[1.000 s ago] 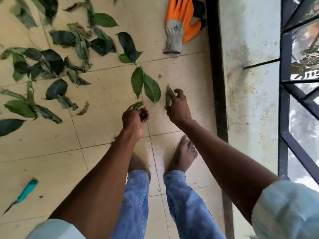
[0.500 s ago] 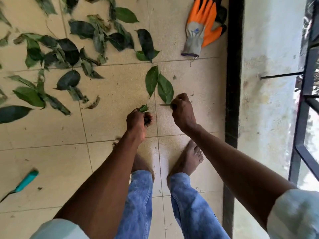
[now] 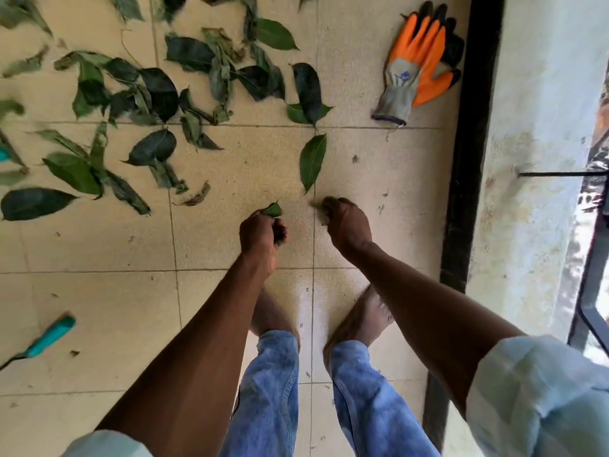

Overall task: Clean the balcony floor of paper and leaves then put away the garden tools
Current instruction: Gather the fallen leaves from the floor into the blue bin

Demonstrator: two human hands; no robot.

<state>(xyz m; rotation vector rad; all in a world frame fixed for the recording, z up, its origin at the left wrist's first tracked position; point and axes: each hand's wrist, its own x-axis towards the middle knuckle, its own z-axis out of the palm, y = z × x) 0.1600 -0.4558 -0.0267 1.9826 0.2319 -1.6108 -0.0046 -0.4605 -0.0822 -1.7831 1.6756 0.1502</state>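
Head view: The person stood barefoot on a beige tiled balcony floor (image 3: 108, 308), bent forward with both arms reaching down.

The left hand (image 3: 262, 233) was curled into a fist, gripping green leaf material, with a small green leaf tip (image 3: 273, 210) protruding from the top of the fist. The right hand (image 3: 346, 222) was held low at the floor with its fingers curled under; something greenish and blurred showed at its fingertips, and whether it was pinching a leaf could not be told.

1 long green leaf (image 3: 312, 161) lay flat on the floor just beyond the 2 hands, along a tile joint. A dark green leaf (image 3: 308, 90) lay further out, overlapping a lighter one. A wide scatter of dark and mid-green fallen leaves (image 3: 151, 94) covered the floor to the left and ahead, well apart from the hands.

An orange and grey work glove with black fingertips (image 3: 418, 64) lay on the floor at the upper right, beside a black strip at the foot of a stained pale wall (image 3: 527, 159). A garden tool with a teal handle (image 3: 49, 336) lay on the floor at the far left, well apart from the hands. Black metal railing (image 3: 593, 291) showed at the right edge.
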